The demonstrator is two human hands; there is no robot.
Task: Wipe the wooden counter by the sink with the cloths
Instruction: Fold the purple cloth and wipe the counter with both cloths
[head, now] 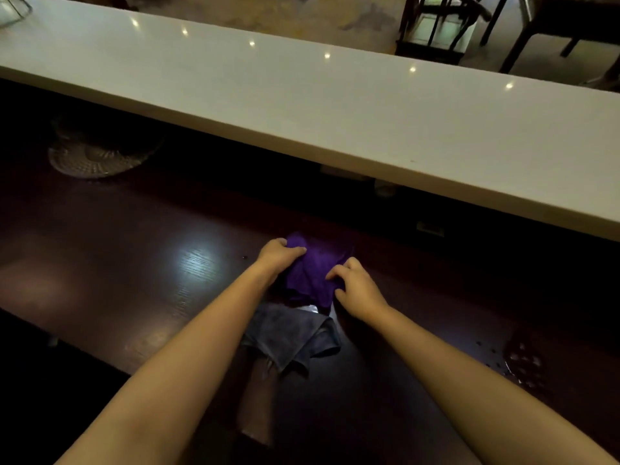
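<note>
Dim scene; overhead lights glare on the dark wooden counter [194, 263] and the white ledge [335, 105].

You are looking at a purple cloth [310, 273] lying beside a grey-blue cloth [292, 333] on the dark reddish-brown wooden counter [117, 263] (its fine grain is showing under the glare), below a white ledge [335, 105].

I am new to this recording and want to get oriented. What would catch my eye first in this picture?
First, both hands, left and right, gripping a purple cloth in the middle of the dark wooden counter. Just nearer the person lies a crumpled grey cloth. Behind, a long white ledge crosses the whole view, and water drops glisten on the counter at the right.
</note>
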